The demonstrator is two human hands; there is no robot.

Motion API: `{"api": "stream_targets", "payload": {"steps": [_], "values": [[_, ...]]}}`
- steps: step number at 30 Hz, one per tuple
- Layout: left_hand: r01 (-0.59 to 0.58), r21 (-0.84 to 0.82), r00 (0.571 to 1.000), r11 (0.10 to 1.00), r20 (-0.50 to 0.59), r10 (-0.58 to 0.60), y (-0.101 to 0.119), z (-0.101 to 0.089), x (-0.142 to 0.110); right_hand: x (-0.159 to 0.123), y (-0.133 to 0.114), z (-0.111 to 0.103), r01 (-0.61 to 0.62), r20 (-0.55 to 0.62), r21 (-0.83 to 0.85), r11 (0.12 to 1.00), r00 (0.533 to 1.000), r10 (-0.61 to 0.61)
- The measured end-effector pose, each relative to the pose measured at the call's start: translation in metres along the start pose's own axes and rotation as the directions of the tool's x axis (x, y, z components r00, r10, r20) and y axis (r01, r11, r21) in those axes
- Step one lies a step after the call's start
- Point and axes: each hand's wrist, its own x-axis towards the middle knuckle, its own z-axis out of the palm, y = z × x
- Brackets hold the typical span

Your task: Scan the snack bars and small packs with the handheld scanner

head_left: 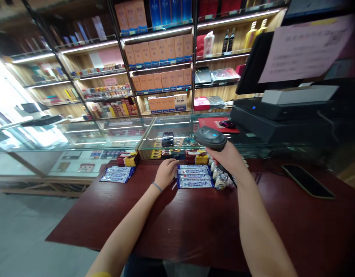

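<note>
My right hand (226, 157) is shut around the grip of a black handheld barcode scanner (210, 138), raised above the counter with its head tilted away from me. My left hand (166, 173) rests flat on the dark red counter (195, 231), its fingertips at the left edge of a row of blue-and-white wrapped bars (195, 177). A smaller group of the same bars (117, 175) lies further left. Red-and-yellow packs (197, 157) stand behind the row. Small clear packets (220, 181) lie to its right, partly hidden by my right hand and the scanner's cable.
A glass display case (108, 130) runs along the counter's far side, with a smartphone (167, 138) on top. A black phone (307, 181) lies on the counter at right. Further right stands a black till terminal (281, 111). Lit shelves (160, 57) of boxes and bottles fill the back.
</note>
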Motion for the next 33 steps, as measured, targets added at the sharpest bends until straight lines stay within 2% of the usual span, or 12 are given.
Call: {"api": "stream_targets", "payload": {"steps": [5, 9, 13, 18, 21, 25, 29, 33], "values": [[0.099, 0.087, 0.994, 0.991, -0.053, -0.095, -0.049, -0.057, -0.031, 0.0, -0.001, 0.044, 0.004, 0.087, 0.03, 1.0, 0.996, -0.007], [0.169, 0.168, 0.985, 0.971, -0.075, -0.158, -0.088, -0.095, -0.065, -0.002, 0.005, 0.082, 0.074, 0.09, 0.031, 0.997, 0.993, -0.077], [0.195, 0.26, 0.981, 0.946, -0.063, -0.185, -0.121, -0.127, -0.097, -0.011, 0.011, 0.117, 0.174, 0.11, 0.044, 0.984, 0.978, -0.177], [0.241, 0.377, 0.967, 0.894, -0.022, -0.252, -0.153, -0.158, -0.136, -0.031, 0.014, 0.152, 0.131, 0.284, 0.001, 0.991, 0.951, -0.126], [0.256, 0.428, 0.96, 0.867, -0.009, -0.279, -0.168, -0.169, -0.157, -0.041, 0.013, 0.165, 0.121, 0.375, -0.031, 0.992, 0.921, -0.101], [0.306, 0.431, 0.944, 0.849, -0.021, -0.329, -0.185, -0.173, -0.176, -0.047, 0.015, 0.174, 0.098, 0.431, -0.085, 0.992, 0.901, -0.052], [0.364, 0.41, 0.924, 0.837, -0.049, -0.378, -0.194, -0.17, -0.183, -0.047, 0.02, 0.177, 0.094, 0.452, -0.1, 0.991, 0.891, -0.039], [0.353, 0.419, 0.923, 0.837, -0.009, -0.384, -0.195, -0.17, -0.182, -0.046, 0.027, 0.178, 0.109, 0.455, -0.099, 0.989, 0.889, -0.052]]}}
